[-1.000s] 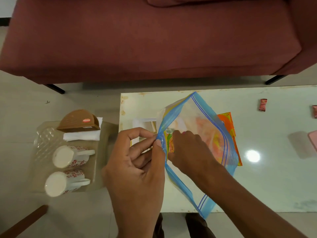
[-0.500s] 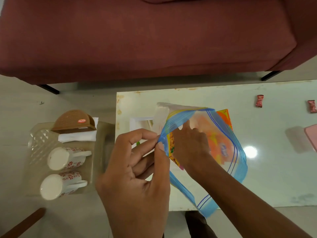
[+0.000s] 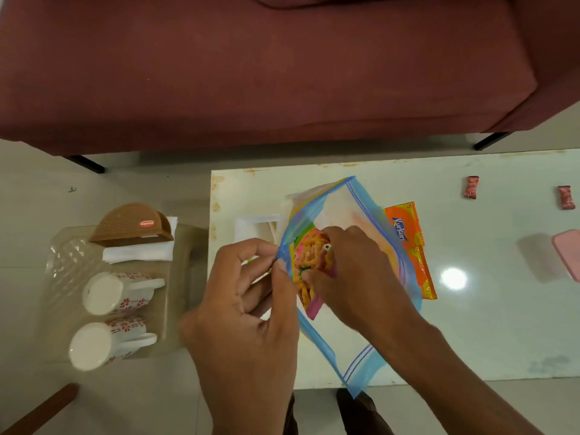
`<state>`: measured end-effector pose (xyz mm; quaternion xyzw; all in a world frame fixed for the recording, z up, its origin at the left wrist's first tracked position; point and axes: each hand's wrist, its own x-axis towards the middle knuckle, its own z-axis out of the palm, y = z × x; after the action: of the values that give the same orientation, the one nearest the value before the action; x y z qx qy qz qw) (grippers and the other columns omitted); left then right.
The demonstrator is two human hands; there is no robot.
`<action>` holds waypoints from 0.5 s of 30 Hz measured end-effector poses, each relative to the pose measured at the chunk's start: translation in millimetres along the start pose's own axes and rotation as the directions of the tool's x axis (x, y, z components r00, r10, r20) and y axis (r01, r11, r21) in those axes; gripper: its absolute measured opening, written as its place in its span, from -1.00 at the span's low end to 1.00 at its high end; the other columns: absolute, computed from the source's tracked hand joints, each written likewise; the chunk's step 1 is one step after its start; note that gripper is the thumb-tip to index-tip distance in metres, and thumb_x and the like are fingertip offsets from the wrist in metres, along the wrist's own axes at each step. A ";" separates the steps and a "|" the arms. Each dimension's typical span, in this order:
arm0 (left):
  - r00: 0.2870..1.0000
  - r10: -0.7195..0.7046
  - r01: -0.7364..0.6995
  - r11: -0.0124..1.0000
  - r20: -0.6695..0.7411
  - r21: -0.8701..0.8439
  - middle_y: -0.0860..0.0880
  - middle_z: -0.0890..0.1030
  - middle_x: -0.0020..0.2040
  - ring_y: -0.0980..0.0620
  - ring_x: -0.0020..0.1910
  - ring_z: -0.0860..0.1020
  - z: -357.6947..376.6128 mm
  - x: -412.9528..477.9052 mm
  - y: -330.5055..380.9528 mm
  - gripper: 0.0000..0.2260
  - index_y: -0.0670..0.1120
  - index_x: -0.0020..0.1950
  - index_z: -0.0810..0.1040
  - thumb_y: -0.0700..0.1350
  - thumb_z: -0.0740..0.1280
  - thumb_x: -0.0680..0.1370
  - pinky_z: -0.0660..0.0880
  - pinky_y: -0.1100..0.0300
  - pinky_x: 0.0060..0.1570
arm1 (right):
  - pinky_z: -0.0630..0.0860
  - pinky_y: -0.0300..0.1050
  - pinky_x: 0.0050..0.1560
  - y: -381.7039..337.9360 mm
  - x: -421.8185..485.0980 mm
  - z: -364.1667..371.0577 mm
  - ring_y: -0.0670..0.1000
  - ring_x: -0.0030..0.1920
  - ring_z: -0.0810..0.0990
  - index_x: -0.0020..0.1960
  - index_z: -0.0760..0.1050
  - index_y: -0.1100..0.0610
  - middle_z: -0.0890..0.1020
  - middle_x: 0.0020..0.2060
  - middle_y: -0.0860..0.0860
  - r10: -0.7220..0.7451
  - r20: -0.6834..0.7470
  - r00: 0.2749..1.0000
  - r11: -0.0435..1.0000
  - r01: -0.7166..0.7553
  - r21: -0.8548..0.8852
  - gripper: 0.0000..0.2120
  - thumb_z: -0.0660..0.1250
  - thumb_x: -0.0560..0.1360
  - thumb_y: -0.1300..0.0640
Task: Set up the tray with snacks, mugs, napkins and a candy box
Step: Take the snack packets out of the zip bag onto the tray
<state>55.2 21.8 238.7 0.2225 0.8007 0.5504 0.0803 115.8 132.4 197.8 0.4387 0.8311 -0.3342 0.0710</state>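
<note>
My left hand [image 3: 248, 306] pinches the blue rim of a clear zip bag [image 3: 351, 211] held open over the white table [image 3: 486, 324]. My right hand [image 3: 354, 271] is inside the bag's mouth, gripping a yellow and pink snack packet [image 3: 309, 262] that is partly out. An orange snack packet [image 3: 408, 243] lies on the table behind the bag. A clear plastic tray [image 3: 66, 262] sits on the floor at left. It holds a brown napkin holder [image 3: 130, 224] with white napkins [image 3: 141, 254] and two white mugs with red flowers [image 3: 120, 291] [image 3: 108, 340] lying on their sides.
Two small red wrapped candies [image 3: 470, 187] [image 3: 566, 197] lie at the far right of the table. A pink box [image 3: 568, 254] shows at the right edge. A maroon sofa [image 3: 266, 67] fills the background. A brown wooden piece [image 3: 40, 409] sits at bottom left.
My right hand has drawn the yellow and pink packet up toward the bag's mouth, so it now shows clearly. My left hand keeps its pinch on the rim.
</note>
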 end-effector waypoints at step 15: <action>0.998 -0.015 0.021 0.994 -0.053 0.111 0.16 0.67 -0.10 0.31 -0.10 0.68 -10.0 22.7 -18.2 -0.83 -0.04 0.00 0.56 -0.26 0.44 0.51 0.60 0.43 -0.20 | 0.64 0.12 -0.30 29.0 -92.4 -63.0 0.29 -0.19 0.71 -0.10 0.54 0.30 0.68 -0.11 0.31 0.166 0.337 0.927 0.087 -0.354 0.931 -0.17 0.73 -0.33 0.15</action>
<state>26.4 18.1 228.4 0.2048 0.8341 0.5096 0.0518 205.2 119.7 269.9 0.4914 0.3091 -0.8062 -0.1146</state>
